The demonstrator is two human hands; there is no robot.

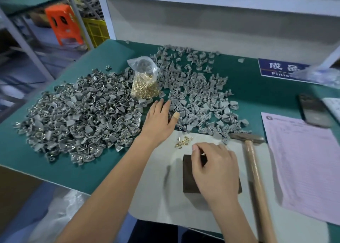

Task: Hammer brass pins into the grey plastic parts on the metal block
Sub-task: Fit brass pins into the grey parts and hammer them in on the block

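A dark metal block (187,178) sits on a white sheet (161,196) near the table's front edge. My right hand (215,171) hovers over the block with fingers curled; what it pinches is hidden. My left hand (159,121) lies flat, fingers straight, at the edge of the right pile of grey plastic parts (200,95). A bandage wraps its thumb. A few loose brass pins (184,141) lie on the sheet just beyond the block. A wooden-handled hammer (254,169) lies to the right of the block.
A larger pile of grey parts with metal pieces (73,117) covers the left of the green table. A clear bag of brass pins (145,82) stands between the piles. A pink form (305,161), a phone (312,110) and a blue sign (279,68) lie at the right.
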